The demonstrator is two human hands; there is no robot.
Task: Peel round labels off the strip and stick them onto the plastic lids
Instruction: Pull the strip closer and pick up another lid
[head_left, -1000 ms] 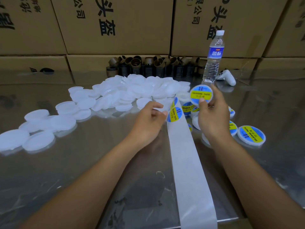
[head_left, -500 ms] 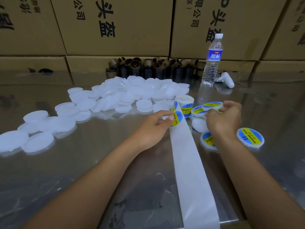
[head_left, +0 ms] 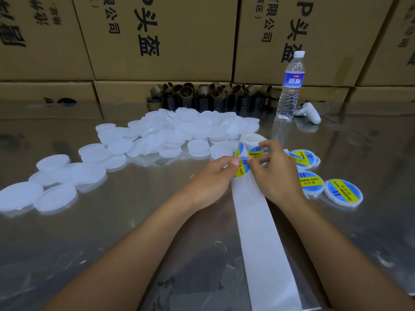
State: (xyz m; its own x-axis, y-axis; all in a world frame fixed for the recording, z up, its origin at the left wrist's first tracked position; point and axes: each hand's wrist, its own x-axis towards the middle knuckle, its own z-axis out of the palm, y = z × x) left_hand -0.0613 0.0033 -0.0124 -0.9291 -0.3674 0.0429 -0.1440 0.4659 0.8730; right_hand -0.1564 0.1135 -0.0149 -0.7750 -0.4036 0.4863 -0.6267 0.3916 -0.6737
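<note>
Label (head_left: 241,172) at the strip's (head_left: 258,221) 12 o'clock end is being pinched by the right hand (head_left: 274,173), back from leaving a finished lid (head_left: 302,158) at 3 o'clock, while the left hand (head_left: 211,178) is gripping the strip.

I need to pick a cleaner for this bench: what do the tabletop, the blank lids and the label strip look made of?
Tabletop: likely stainless steel, polished; it mirrors the boxes and bottle. Blank lids: plastic, frosted; milky and half see-through. Label strip: probably coated release paper, white with a soft sheen.
</note>
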